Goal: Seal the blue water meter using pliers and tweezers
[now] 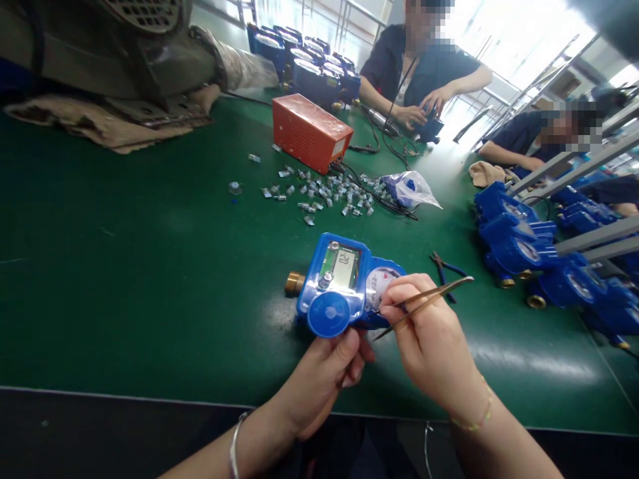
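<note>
A blue water meter lies on the green table in front of me, its small display lit with digits and a brass fitting sticking out at the left. A round blue lid sits at its lower left corner. My left hand is curled against the meter's near edge, with some fingertips hidden beneath it. In my right hand is a pair of tweezers, gripped between thumb and fingers over the meter's round dial. The tweezers' tips are apart from what I can clearly make out.
Blue-handled pliers lie right of the meter. Beyond it are many small clear parts, a plastic bag and an orange box with cables. Blue meters stand at right; others at back. Two people work across the table.
</note>
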A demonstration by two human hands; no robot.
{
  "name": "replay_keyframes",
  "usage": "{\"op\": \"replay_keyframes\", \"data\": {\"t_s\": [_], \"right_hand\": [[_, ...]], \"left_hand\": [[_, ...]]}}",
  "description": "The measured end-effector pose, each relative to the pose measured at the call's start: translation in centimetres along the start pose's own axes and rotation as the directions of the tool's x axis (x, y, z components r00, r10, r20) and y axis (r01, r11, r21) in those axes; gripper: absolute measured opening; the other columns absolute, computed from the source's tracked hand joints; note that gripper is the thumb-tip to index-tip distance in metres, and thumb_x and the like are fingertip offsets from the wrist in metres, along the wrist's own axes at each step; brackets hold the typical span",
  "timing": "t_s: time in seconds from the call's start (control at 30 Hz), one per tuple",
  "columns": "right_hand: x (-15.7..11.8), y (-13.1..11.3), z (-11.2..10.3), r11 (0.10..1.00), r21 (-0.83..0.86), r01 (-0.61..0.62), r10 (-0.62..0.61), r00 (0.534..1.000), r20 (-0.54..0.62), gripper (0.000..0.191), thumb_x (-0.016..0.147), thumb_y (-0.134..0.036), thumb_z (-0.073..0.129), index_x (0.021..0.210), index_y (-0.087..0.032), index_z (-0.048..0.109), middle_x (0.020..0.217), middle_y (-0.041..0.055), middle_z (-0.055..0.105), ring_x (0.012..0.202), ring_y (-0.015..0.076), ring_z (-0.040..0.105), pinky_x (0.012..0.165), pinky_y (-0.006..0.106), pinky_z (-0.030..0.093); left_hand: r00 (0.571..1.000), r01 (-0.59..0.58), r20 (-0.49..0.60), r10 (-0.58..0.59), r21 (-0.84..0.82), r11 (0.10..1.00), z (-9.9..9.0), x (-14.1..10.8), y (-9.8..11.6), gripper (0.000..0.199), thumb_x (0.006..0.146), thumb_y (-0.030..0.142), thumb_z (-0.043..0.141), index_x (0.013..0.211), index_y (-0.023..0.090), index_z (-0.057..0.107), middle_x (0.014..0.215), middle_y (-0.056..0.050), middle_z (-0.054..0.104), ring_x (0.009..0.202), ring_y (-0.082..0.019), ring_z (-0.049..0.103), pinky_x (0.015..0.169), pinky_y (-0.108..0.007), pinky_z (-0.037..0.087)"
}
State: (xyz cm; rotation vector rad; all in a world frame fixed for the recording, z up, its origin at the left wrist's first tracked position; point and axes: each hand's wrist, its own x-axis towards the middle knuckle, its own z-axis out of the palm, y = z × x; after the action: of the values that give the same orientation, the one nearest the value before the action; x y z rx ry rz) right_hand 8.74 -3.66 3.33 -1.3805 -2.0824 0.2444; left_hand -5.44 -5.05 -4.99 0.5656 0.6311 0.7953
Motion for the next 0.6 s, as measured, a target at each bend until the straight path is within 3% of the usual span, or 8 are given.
{"op": "replay_keyframes", "data": {"t_s": [0.27,0.6], "right_hand": [[0.2,0.0,0.3,0.980,-0.074,0.187,-0.185,0.982,0.037,0.012,0.088,-0.009,0.046,0.085,-0.019,0.053,0.083,0.0050,0.057,0.079,0.0191,0.048,0.071,0.036,0.044],[-0.6,1.7,1.1,0.984,0.112,0.142,-0.128,0.984,-0.125,0.011,0.088,-0.010,0.049,0.087,-0.020,0.053,0.083,0.0037,0.056,0.079,0.0183,0.052,0.071,0.036,0.045]], "left_hand": [[0.997,-0.046,-0.057,0.045,-0.024,0.999,0.6,0.3,-0.1,0.032,0.084,0.049,0.056,0.086,0.017,0.053,0.070,0.000,0.054,0.052,-0.007,0.035,0.047,-0.023,0.021],[0.985,-0.065,-0.158,0.076,0.078,0.995,1.2,1.3,-0.8,0.032,0.086,0.048,0.054,0.087,0.016,0.054,0.064,0.001,0.055,0.049,-0.007,0.037,0.045,-0.021,0.022]]}}
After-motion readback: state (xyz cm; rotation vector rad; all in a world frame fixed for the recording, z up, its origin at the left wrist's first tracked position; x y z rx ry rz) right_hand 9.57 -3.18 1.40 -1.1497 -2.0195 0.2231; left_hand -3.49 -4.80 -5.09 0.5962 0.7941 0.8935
